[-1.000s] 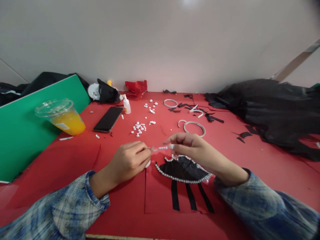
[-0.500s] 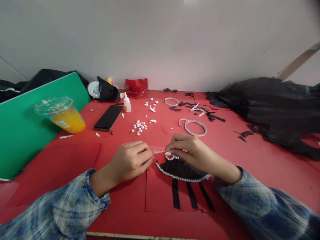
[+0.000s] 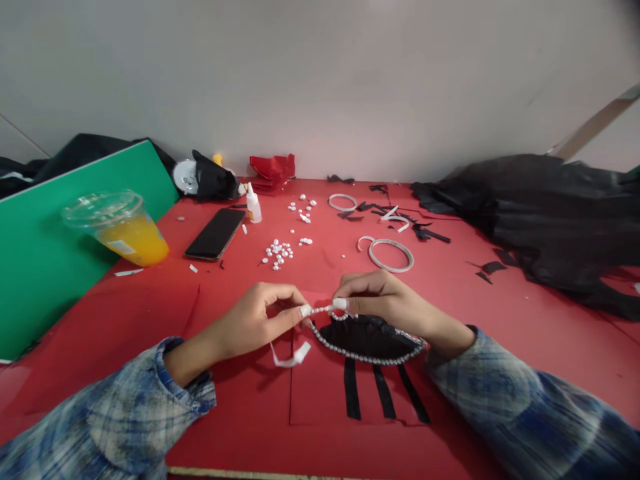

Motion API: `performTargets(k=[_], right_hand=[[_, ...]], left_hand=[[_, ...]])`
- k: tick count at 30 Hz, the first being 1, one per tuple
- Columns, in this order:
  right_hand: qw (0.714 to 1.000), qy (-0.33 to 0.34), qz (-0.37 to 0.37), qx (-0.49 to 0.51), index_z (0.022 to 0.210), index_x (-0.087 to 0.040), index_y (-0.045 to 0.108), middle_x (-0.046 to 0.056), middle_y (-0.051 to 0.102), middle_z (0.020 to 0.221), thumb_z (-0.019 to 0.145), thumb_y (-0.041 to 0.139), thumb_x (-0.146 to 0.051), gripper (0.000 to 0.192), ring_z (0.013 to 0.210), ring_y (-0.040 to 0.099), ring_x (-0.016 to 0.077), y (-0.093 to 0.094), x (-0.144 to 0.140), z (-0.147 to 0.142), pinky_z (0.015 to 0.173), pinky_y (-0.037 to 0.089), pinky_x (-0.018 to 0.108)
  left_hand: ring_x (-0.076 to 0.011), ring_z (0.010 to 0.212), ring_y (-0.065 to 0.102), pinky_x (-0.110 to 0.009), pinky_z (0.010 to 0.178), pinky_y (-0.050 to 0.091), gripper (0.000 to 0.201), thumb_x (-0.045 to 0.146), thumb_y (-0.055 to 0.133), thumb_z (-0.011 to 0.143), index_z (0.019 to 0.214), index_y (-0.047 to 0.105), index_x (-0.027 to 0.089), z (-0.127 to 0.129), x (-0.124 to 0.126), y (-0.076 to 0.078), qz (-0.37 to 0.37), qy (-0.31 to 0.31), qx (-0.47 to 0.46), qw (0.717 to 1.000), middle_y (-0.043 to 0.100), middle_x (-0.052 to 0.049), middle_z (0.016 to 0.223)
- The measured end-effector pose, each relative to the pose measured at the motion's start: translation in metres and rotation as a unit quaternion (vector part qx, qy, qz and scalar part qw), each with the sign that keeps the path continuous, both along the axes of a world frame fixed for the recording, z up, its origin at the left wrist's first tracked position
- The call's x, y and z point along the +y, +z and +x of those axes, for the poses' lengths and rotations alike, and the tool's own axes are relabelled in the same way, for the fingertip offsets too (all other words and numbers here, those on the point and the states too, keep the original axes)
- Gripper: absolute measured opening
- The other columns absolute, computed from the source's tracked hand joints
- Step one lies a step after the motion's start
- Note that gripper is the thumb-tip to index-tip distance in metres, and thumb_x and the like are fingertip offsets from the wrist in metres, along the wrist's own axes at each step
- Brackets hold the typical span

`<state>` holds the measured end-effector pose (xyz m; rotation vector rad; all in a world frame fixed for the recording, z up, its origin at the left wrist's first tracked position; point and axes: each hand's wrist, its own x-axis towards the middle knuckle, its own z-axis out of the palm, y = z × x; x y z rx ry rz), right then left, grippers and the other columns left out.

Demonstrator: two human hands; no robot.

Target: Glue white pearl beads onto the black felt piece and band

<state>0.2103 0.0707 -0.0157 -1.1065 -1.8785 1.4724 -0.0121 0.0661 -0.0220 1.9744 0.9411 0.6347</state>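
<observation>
My left hand [image 3: 263, 313] pinches one end of a short string of pearl beads [image 3: 321, 310] between thumb and fingers. My right hand [image 3: 385, 300] grips the other end, so the string spans the small gap between both thumbs. A thin white paper strip [image 3: 293, 361] dangles below my left hand. Beneath my right hand lies a black fabric-like piece [image 3: 357, 339], its curved lower edge lined with pearl beads [image 3: 360, 359]. Black strips [image 3: 352, 390] run down from it across a red sheet [image 3: 317, 400].
Loose white pearls [image 3: 279, 252], a small glue bottle [image 3: 253, 203] and a phone [image 3: 216, 233] lie beyond my hands. A tilted cup of orange drink [image 3: 135, 237] leans by a green board [image 3: 35, 267]. Tape rolls [image 3: 391, 255], black scraps [image 3: 430, 235] and black sheeting [image 3: 540, 213] sit to the right.
My left hand has turned, bringing its thumb into view on the bead string. A white paper strip now hangs below it. My right thumb has shifted slightly along the string.
</observation>
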Motion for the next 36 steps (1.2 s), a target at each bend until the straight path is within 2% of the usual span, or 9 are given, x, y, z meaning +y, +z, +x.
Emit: performTargets(k=[3, 6, 12, 14, 18, 21, 26, 29, 36], right_hand=[[0.999, -0.017, -0.037, 0.024, 0.077, -0.015, 0.067, 0.0, 0.056, 0.068, 0.077, 0.06, -0.034, 0.02, 0.061, 0.047, 0.0104, -0.007, 0.0, -0.002, 0.058, 0.037, 0.025], [0.997, -0.041, -0.047, 0.047, 0.075, -0.015, 0.067, 0.0, 0.056, 0.066, 0.075, 0.062, -0.034, 0.019, 0.061, 0.048, 0.0107, -0.01, 0.0, -0.005, 0.061, 0.037, 0.025], [0.989, -0.109, -0.064, 0.075, 0.069, -0.015, 0.066, 0.001, 0.059, 0.064, 0.073, 0.061, -0.028, 0.015, 0.06, 0.049, 0.0108, -0.006, -0.001, -0.007, 0.061, 0.037, 0.026], [0.99, -0.104, -0.057, 0.072, 0.07, -0.015, 0.066, 0.001, 0.059, 0.064, 0.073, 0.062, -0.029, 0.015, 0.061, 0.05, 0.011, -0.006, -0.001, -0.007, 0.061, 0.038, 0.026], [0.994, -0.068, -0.041, 0.08, 0.074, -0.015, 0.066, 0.0, 0.058, 0.065, 0.074, 0.063, -0.031, 0.017, 0.061, 0.05, 0.0111, -0.005, -0.004, -0.008, 0.062, 0.039, 0.026], [0.997, -0.043, -0.013, 0.056, 0.077, -0.015, 0.066, 0.0, 0.058, 0.065, 0.077, 0.06, -0.031, 0.018, 0.062, 0.05, 0.0115, -0.004, -0.007, -0.01, 0.062, 0.039, 0.026], [0.998, -0.031, 0.039, 0.034, 0.081, -0.014, 0.066, 0.003, 0.063, 0.076, 0.081, 0.056, -0.029, 0.017, 0.068, 0.055, 0.0124, -0.004, -0.011, -0.013, 0.063, 0.042, 0.026], [0.995, -0.028, 0.099, 0.005, 0.081, -0.014, 0.066, 0.003, 0.063, 0.074, 0.083, 0.055, -0.028, 0.018, 0.066, 0.055, 0.012, -0.002, -0.014, -0.013, 0.061, 0.043, 0.025], [0.954, -0.025, 0.289, -0.076, 0.085, -0.014, 0.065, 0.004, 0.06, 0.073, 0.082, 0.052, -0.014, 0.013, 0.062, 0.053, 0.0101, 0.005, -0.019, -0.012, 0.057, 0.043, 0.023]], left_hand=[[-0.0174, 0.086, 0.063, -0.029, 0.077, 0.051, 0.021, 0.033, 0.06, 0.078, 0.09, 0.065, 0.017, 0.001, 0.001, 0.0, 0.02, 0.044, 0.001, 0.999, 0.068, -0.005, 0.095], [-0.0209, 0.098, 0.062, -0.033, 0.086, 0.05, 0.024, 0.038, 0.064, 0.074, 0.085, 0.067, 0.018, 0.003, 0.002, -0.004, 0.03, 0.11, 0.003, 0.993, 0.065, -0.008, 0.11], [-0.0174, 0.084, 0.064, -0.031, 0.079, 0.053, 0.018, 0.033, 0.064, 0.077, 0.082, 0.061, 0.016, 0.0, 0.005, -0.01, 0.109, 0.166, -0.049, 0.979, 0.067, -0.006, 0.09], [-0.0174, 0.089, 0.063, -0.032, 0.082, 0.052, 0.021, 0.031, 0.064, 0.077, 0.093, 0.06, 0.018, 0.0, 0.003, -0.01, 0.144, 0.147, -0.054, 0.977, 0.067, -0.005, 0.094], [-0.0202, 0.104, 0.059, -0.036, 0.09, 0.049, 0.06, 0.032, 0.07, 0.073, 0.126, 0.044, 0.023, 0.003, -0.001, -0.012, 0.155, 0.108, -0.048, 0.981, 0.059, -0.009, 0.118], [-0.0219, 0.112, 0.055, -0.038, 0.094, 0.047, 0.073, 0.033, 0.071, 0.071, 0.134, 0.034, 0.024, 0.004, -0.001, -0.011, 0.168, 0.101, -0.062, 0.979, 0.05, -0.012, 0.13], [-0.0184, 0.104, 0.058, -0.032, 0.09, 0.047, 0.044, 0.033, 0.068, 0.075, 0.114, 0.056, 0.02, 0.006, -0.003, -0.007, 0.157, 0.024, -0.021, 0.987, 0.062, -0.007, 0.113], [-0.0156, 0.085, 0.062, -0.027, 0.076, 0.05, 0.026, 0.032, 0.063, 0.079, 0.099, 0.063, 0.016, 0.008, -0.006, -0.007, 0.123, 0.034, -0.023, 0.992, 0.066, -0.005, 0.093], [-0.0172, 0.087, 0.06, -0.029, 0.078, 0.048, 0.033, 0.042, 0.056, 0.081, 0.1, 0.065, 0.017, 0.005, -0.005, 0.001, -0.018, 0.002, -0.054, 0.998, 0.063, -0.005, 0.094]])
